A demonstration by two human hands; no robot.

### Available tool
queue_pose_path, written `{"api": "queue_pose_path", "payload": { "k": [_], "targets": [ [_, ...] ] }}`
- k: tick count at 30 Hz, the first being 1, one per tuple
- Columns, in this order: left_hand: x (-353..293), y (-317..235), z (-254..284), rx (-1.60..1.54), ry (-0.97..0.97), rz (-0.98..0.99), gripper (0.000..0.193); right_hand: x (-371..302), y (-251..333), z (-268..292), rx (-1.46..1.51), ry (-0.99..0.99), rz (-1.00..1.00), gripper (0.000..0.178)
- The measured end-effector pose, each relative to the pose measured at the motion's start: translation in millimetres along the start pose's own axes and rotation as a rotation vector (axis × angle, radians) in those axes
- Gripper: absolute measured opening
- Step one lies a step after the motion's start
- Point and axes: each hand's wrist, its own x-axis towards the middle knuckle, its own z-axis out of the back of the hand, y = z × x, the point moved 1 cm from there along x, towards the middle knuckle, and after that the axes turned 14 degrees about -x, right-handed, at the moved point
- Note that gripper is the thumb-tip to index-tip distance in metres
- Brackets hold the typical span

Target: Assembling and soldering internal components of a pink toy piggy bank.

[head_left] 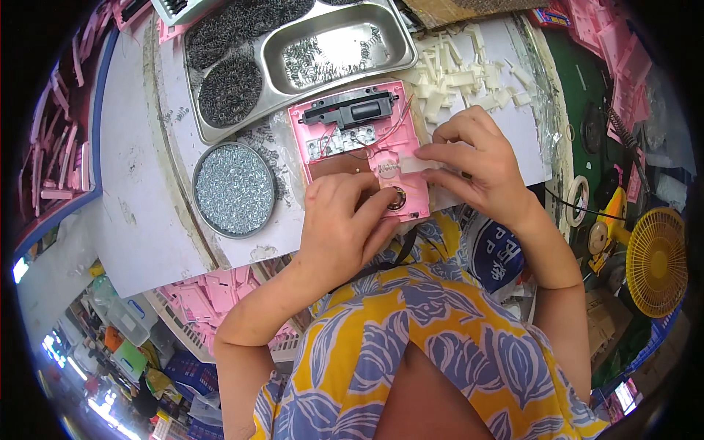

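Observation:
A pink plastic housing [414, 194] lies in front of me with its inside up. At its far end sits a black mechanism [359, 111], with a silvery plate [341, 141] and thin red wires nearer me. My left hand [341, 216] is closed on the near left part of the housing, its fingertips beside a round speaker-like part [397, 198]. Between the thumb and finger of my right hand [480, 165] is a white plastic piece [418, 165], held over the housing's right side. A small coil spring [387, 169] lies just left of that piece.
Beyond the housing stands a metal tray [308, 92] of springs. A round dish [235, 191] of small metal pins is at the left, and loose white plastic pieces [469, 77] lie at the far right. Pink parts fill a basket [213, 297] below the table edge. A yellow fan [656, 260] stands right.

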Motion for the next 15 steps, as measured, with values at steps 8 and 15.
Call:
{"api": "queue_pose_path", "payload": {
  "k": [8,15],
  "targets": [
    [-3.0,3.0,-0.7,-0.042,-0.015,-0.003,0.044,15.0,-0.2,-3.4,-0.105,0.083,0.202,0.028],
    [-2.3,1.2,2.7,-0.101,0.002,0.004,0.055,2.4,-8.2,-23.0,0.023,-0.045,0.254,0.031]
  ]
}}
